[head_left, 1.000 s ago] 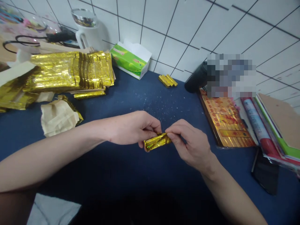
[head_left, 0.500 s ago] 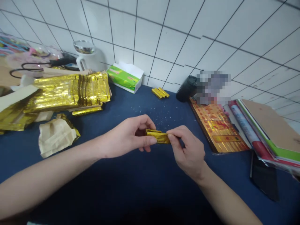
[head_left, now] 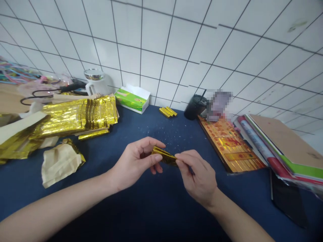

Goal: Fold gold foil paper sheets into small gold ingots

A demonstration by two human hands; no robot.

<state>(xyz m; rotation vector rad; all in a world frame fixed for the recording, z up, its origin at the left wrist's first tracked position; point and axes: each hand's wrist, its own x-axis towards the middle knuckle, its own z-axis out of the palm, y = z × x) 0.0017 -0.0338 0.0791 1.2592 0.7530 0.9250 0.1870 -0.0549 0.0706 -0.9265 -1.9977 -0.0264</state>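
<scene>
Both my hands pinch one small folded piece of gold foil paper [head_left: 164, 156] just above the dark blue table [head_left: 141, 208]. My left hand [head_left: 136, 161] grips its left end between thumb and fingers. My right hand [head_left: 195, 174] pinches its right end with thumb and forefinger. A big stack of gold foil sheets [head_left: 75, 116] lies at the left. Three finished gold folded pieces [head_left: 168, 112] lie by the tiled wall at the back.
A crumpled beige sheet [head_left: 60, 163] lies left of my left arm. A green tissue box [head_left: 131, 99], a white mug [head_left: 97, 84] and scissors [head_left: 40, 94] stand at the back left. At the right are a gold printed pack [head_left: 230, 146], books [head_left: 285, 148], a black phone [head_left: 287, 198] and a black cup [head_left: 193, 107].
The folded gold piece has been turned and pressed flatter between both hands. The camera has tilted upward, so more wall shows and the hands sit lower in view.
</scene>
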